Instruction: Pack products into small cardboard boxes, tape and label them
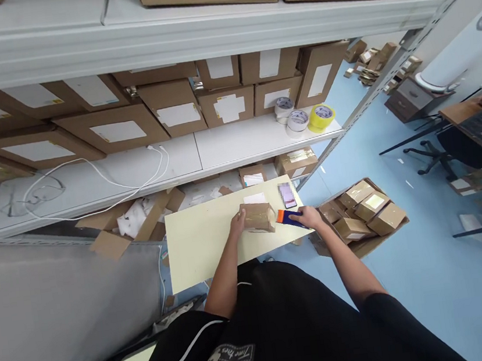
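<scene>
Left hand: The person's left hand [238, 222] is closed around the left end of a small brown box [258, 217], with the thumb on top.
Right hand: I see the right hand [308, 218] gripping a dark blue tool [290, 218] with an orange end.
Small box: It is on the pale yellow table [196, 241], in front of the person's tummy, and has shiny tape on it. The orange end is just beside its right side; I can't tell if they touch.
Phone: A phone [287, 196] lies past the box, a bit to the right, near a white paper [255, 198].
Shelf: On the long grey shelf [241, 146] behind the table sit brown boxes [118, 131] with white labels, two pale tape rolls [297, 120], a yellow tape roll [321, 118] and a white cord [89, 161].
Floor: To the right, a big open box [371, 247] full of smaller boxes stands on the blue floor [409, 265].
</scene>
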{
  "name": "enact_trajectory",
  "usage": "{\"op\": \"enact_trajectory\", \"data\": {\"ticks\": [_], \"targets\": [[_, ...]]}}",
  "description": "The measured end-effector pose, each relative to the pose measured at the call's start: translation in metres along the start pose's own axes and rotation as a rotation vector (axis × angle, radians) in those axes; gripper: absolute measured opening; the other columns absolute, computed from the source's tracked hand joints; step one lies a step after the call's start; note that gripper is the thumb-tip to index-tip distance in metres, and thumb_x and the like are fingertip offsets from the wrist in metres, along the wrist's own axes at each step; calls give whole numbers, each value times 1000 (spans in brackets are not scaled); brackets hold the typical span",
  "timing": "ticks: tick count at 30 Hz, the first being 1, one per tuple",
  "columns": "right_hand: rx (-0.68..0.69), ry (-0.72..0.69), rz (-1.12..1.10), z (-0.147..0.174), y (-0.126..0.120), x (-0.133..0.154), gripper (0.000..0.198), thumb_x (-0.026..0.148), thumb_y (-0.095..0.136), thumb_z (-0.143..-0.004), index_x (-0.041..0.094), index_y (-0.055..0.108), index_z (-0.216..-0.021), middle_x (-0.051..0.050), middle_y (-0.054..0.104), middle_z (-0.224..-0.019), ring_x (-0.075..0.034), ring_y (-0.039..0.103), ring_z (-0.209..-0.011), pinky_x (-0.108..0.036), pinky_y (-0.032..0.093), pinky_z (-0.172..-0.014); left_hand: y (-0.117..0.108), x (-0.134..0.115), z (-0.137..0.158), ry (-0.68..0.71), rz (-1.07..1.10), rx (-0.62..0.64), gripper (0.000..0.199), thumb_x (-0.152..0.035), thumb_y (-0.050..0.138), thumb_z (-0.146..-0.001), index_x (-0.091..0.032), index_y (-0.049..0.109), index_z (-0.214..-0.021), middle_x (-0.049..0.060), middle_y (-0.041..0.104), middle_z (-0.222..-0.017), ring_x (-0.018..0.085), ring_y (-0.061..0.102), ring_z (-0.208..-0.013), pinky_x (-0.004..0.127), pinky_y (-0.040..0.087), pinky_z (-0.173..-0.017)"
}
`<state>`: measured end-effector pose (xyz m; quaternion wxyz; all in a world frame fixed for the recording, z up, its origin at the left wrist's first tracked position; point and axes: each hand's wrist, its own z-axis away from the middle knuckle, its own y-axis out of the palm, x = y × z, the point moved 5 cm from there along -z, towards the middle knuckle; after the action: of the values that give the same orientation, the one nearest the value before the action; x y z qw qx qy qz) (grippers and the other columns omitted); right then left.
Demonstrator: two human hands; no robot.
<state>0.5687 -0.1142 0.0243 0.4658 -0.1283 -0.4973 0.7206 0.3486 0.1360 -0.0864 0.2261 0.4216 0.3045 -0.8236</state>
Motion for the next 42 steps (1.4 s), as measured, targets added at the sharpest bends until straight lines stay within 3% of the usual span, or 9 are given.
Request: {"op": "enact_trajectory", "data": {"ticks": [6,9,13,16,19,27,30,35,42], "targets": [[51,-158,-27,-25,36,123,49,67,61,-96,20,75,-89,-8,78,-94,-19,71,-85,-25,38,-62,-102,23,-5,-9,-57,-224,60,-67,48,-98,-19,73,-125,12,77,-127,27,69,-122,36,51,-106],[84,-210,47,-30,47,173,49,66,59,-97,21,76,-101,-10,79,-105,-23,73,-97,-25,44,-70,-110,28,1,-13,-54,-207,58,-66,45,-100,-22,76,-121,9,78,-126,25,70,-120,34,51,-105],[137,-243,150,-33,56,208,50,62,62,-96,18,76,-114,-14,77,-117,-26,72,-110,-28,50,-81,-87,42,11,-81,-103,-224,55,-62,49,-101,-22,70,-132,10,79,-123,27,71,-118,37,51,-104],[175,-201,204,-35,58,208,52,59,65,-94,14,75,-119,-17,76,-121,-28,72,-112,-30,52,-84,-59,51,14,-109,-122,-211,54,-59,49,-102,-21,68,-135,12,79,-118,29,73,-114,40,53,-101],[190,-165,205,-37,53,182,52,60,64,-94,15,76,-118,-16,76,-121,-27,73,-110,-29,53,-81,-31,53,11,-120,-142,-177,56,-57,46,-103,-21,61,-144,13,78,-123,29,72,-117,40,53,-100],[120,22,231,-30,0,9,41,55,70,-94,15,79,-100,-20,77,-111,-33,73,-102,-36,51,-77,-4,48,4,-106,-229,-116,64,-59,37,-105,-19,50,-153,20,70,-137,36,66,-128,48,49,-107],[110,75,245,-27,-9,-21,33,50,72,-93,18,79,-94,-18,78,-107,-33,73,-99,-38,51,-76,-8,50,4,-86,-210,-102,60,-58,39,-105,-22,54,-150,16,71,-136,34,66,-128,47,49,-108],[72,11,201,-33,0,22,43,58,69,-93,16,78,-96,-19,78,-110,-30,72,-100,-33,48,-74,-42,51,-1,-81,-153,-117,46,-51,44,-105,-24,65,-137,10,72,-138,26,66,-130,36,49,-110],[7,-199,134,-28,9,161,52,66,59,-97,18,78,-103,-14,79,-108,-27,73,-102,-29,50,-76,-128,36,-1,-136,-143,-299,59,-61,50,-100,-16,70,-132,17,74,-131,32,64,-132,39,48,-111]]}}
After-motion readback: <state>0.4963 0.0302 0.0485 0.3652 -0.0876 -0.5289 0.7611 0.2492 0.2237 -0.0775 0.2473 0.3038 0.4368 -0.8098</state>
